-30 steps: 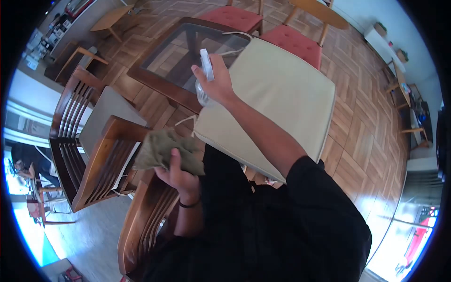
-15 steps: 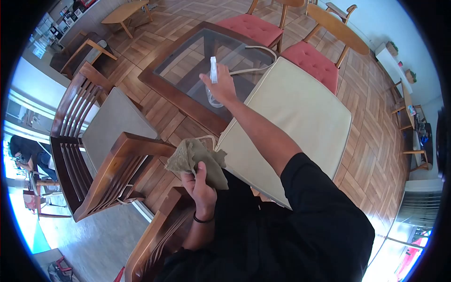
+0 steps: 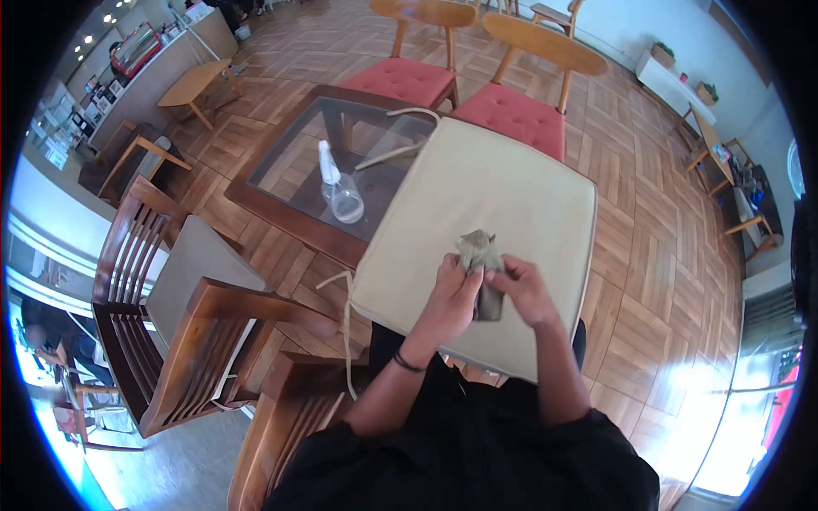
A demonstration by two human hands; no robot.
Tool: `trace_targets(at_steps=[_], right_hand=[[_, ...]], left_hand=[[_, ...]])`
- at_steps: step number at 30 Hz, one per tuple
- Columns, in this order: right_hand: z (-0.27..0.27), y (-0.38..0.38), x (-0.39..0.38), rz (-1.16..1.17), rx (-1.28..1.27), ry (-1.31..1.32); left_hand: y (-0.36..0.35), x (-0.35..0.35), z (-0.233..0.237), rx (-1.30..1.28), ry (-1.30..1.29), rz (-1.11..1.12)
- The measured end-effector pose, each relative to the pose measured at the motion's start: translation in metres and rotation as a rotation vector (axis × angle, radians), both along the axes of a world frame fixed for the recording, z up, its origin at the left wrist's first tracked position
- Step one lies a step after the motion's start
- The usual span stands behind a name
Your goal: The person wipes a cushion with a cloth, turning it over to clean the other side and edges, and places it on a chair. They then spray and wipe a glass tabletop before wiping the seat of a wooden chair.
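Both my hands grip a bunched olive-grey cloth (image 3: 479, 250) above the near half of a cream seat cushion (image 3: 498, 183). My left hand (image 3: 449, 300) closes on the cloth from the left, a dark band round its wrist. From the right, my right hand (image 3: 521, 291) pinches the cloth with its fingers. The cushion lies flat, its fabric ties hanging off the left side and onto the table. On the glass-topped wooden table (image 3: 294, 220) a clear spray bottle (image 3: 347, 203) with a white trigger head stands apart from both hands.
Two wooden chairs with red seats (image 3: 509, 119) stand beyond the table. A slatted wooden chair (image 3: 192, 255) with a grey cushion is at left, and another chair back (image 3: 294, 409) rises close to my left arm. A person (image 3: 64, 341) sits at the far left.
My right hand has let go of the spray bottle on the glass and come back to the cloth. My left hand has brought the cloth rightward over the cushion.
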State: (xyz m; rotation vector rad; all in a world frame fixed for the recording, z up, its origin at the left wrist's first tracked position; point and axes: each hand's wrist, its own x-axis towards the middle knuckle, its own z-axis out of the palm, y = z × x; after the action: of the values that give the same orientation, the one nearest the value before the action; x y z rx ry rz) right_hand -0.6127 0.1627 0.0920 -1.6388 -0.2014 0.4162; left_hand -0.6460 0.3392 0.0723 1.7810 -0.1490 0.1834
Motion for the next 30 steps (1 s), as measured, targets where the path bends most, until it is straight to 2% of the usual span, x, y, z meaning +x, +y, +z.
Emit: trace_targets(at_steps=[1, 3, 4, 6, 8, 11, 13, 15, 18, 21, 24, 27, 30], right_hand=[[0.002, -0.018, 0.001, -0.053, -0.047, -0.047], [0.004, -0.049, 0.004, -0.137, -0.125, -0.121], [0.004, -0.063, 0.005, -0.164, -0.153, -0.153], [0.032, -0.08, 0.001, -0.144, -0.17, -0.189], [0.041, -0.093, 0.001, -0.101, -0.145, -0.166], [0.041, -0.109, 0.008, -0.044, -0.058, -0.038], [0.038, -0.112, 0.009, -0.066, -0.06, -0.043], [0.036, -0.112, 0.01, -0.084, -0.094, -0.047], [0.033, -0.11, 0.011, -0.099, -0.158, -0.061], [0.034, -0.109, 0.013, -0.094, -0.128, -0.101], [0.042, -0.113, 0.013, -0.055, -0.071, -0.157], [0.043, -0.117, 0.015, -0.008, -0.111, -0.221], [0.046, -0.122, 0.028, -0.021, -0.29, -0.299]], left_hand=[[-0.008, 0.008, -0.002, -0.022, 0.032, -0.016], [-0.027, 0.014, 0.002, -0.228, 0.121, -0.067], [-0.031, 0.013, 0.025, -0.411, 0.178, -0.094], [-0.015, 0.016, 0.05, -0.097, 0.353, -0.179], [-0.015, 0.022, 0.049, -0.085, 0.312, -0.154], [-0.016, 0.042, 0.017, -0.235, 0.123, -0.132], [-0.016, 0.041, 0.026, -0.132, 0.014, -0.029], [-0.008, 0.031, 0.048, -0.284, 0.307, -0.094], [-0.003, 0.037, 0.044, -0.096, 0.085, -0.173], [0.002, 0.043, 0.05, -0.168, 0.143, -0.249], [0.009, 0.046, 0.055, -0.159, 0.077, -0.277], [0.012, 0.047, 0.058, -0.126, 0.08, -0.245], [0.013, 0.06, 0.056, 0.197, 0.001, -0.168]])
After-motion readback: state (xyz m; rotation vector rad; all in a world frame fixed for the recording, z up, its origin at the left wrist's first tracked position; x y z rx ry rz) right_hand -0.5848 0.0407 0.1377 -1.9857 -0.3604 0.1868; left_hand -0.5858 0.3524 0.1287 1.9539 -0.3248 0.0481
